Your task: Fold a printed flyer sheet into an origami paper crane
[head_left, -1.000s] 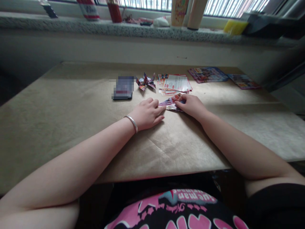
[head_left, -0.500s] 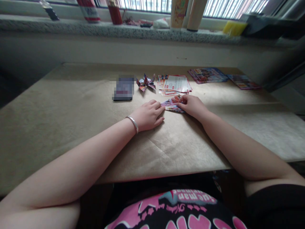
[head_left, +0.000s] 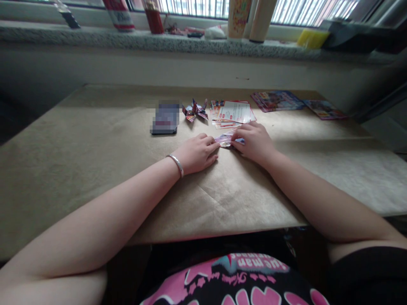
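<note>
- On the desk [head_left: 95, 140] lies the folded paper [head_left: 224, 139], probably for firm backing.
- Left hand [head_left: 197, 153]: fingers unclenched, pressing one end, seemingly as anchor.
- Right hand [head_left: 254, 142]: fingers pinching the other end, perhaps to keep it aligned.

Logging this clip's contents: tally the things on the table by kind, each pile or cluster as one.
Folded paper at the left hand and right hand: 1
Cluster of folded paper figures: 1
Flat printed paper lots (white-topped pile, colourful pile, far-right lot): 3
Dark flat thing, pixelated: 1
Total: 6
</note>
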`<state>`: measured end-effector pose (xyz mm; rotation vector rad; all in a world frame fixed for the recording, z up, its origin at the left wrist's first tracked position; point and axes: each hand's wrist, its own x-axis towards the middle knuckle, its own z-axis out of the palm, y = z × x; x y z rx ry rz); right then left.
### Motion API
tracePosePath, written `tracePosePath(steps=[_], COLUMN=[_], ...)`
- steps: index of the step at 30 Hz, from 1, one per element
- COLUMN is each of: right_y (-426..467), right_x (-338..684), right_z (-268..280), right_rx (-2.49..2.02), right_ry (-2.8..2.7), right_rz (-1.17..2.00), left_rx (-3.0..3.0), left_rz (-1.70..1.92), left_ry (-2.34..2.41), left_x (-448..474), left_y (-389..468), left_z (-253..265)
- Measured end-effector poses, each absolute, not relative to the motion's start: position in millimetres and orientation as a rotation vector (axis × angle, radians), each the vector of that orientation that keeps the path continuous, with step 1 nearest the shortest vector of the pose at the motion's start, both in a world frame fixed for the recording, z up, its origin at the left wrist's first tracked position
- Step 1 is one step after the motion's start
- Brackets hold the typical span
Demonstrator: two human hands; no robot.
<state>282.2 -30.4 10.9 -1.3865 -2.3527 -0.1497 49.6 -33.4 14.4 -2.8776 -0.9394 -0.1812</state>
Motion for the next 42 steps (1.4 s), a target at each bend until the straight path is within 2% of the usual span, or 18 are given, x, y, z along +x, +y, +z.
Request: tracePosePath(steps=[5, 25, 32, 42], right_y=[-35.6, -33.9, -32.9, -27.1], right_x=[266.0, 267.1, 264.9, 265.4], right_z=[7.3, 2.1, 1.2, -0.3], right_rx=[-1.167, -1.146, -1.081, -1.009], right_ry=[-2.583, -2.597, -2.615, -2.630], right_rz=[-0.129, -0.137, -0.174, -0.147], left_rx=[-2.877, -2.686, -2.812, -2.849], left_rz=[-0.263, -0.125, -0.350, -0.289], left_ry=[-0.894, -1.092, -0.944, -0.827], left_x=[47.5, 30.4, 23.5, 24.3], left_y=[-30.9, -26.3, -18.0, -17.8], left_z=[10.1, 28.8, 16.6, 12.8])
